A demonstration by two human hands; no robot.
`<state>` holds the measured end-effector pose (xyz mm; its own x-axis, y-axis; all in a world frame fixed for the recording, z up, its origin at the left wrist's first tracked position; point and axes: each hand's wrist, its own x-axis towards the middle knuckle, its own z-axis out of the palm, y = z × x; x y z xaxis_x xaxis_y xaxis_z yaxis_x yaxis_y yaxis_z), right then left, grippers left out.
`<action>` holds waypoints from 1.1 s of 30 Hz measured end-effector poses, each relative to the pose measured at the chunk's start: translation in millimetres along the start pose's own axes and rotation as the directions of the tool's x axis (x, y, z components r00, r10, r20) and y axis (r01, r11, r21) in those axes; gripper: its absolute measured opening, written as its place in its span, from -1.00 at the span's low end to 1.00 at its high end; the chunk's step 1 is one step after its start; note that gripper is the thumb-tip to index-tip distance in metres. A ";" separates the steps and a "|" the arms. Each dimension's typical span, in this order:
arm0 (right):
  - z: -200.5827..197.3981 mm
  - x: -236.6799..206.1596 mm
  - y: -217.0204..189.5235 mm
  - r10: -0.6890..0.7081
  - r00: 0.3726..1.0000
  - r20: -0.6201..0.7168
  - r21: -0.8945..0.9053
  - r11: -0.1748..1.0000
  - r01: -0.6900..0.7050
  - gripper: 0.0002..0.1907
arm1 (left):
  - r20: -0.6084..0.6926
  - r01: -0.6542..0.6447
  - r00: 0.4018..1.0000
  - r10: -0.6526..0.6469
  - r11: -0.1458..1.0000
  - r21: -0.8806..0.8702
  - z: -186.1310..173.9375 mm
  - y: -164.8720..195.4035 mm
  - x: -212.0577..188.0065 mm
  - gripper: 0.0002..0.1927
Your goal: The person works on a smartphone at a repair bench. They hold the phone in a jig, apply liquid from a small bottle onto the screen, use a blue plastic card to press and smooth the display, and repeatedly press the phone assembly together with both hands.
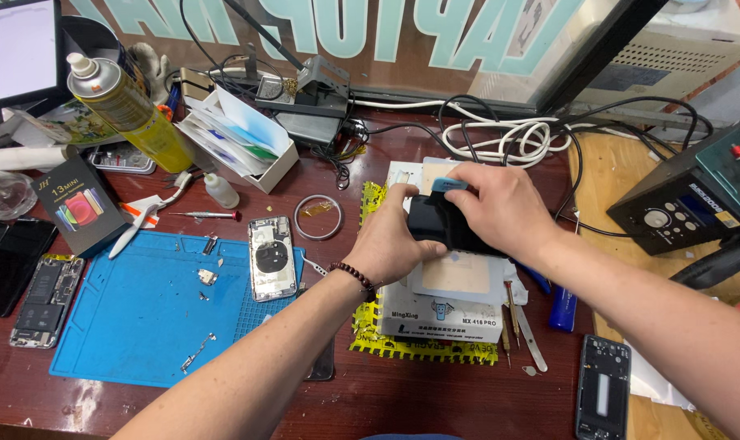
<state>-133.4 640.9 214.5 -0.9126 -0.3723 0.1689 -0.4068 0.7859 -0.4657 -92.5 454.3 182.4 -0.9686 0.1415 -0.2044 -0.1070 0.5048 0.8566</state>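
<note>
While both hands grip the dark phone (439,224) at centre, left hand (390,244) fingers closed on its 9 o'clock edge and right hand (504,208) pressing a blue card (450,186) at 12 o'clock, treat it as light, rigid, slippery and probably fragile, held by the edges. Near it, the white heating pad (443,314) lies beneath; the opened phone housing (271,257) rests at 9 o'clock, with white cables (508,138) crowding the tabletop (435,399) at 12 o'clock.

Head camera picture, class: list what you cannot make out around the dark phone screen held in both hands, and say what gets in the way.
- Dark phone screen: much of it hidden under the left hand and right hand.
- Small blue tool: mostly covered by the right hand's fingers; shape unclear.
- White machine underneath: top surface largely hidden by hands and screen.
- Dark phone frame: lower end cut off by the picture's bottom edge.
</note>
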 end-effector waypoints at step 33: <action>14.4 28.3 4.0 0.126 0.986 0.108 0.093 0.986 -0.136 -0.76 | -0.011 -0.044 0.999 0.044 0.999 0.000 1.3 -4.1 4.6 -0.10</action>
<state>-160.4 626.4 204.9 -0.9468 -0.3214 0.0143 -0.2732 0.7797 -0.5634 -96.2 454.0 177.4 -0.9747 0.1545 -0.1612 -0.0642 0.4978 0.8649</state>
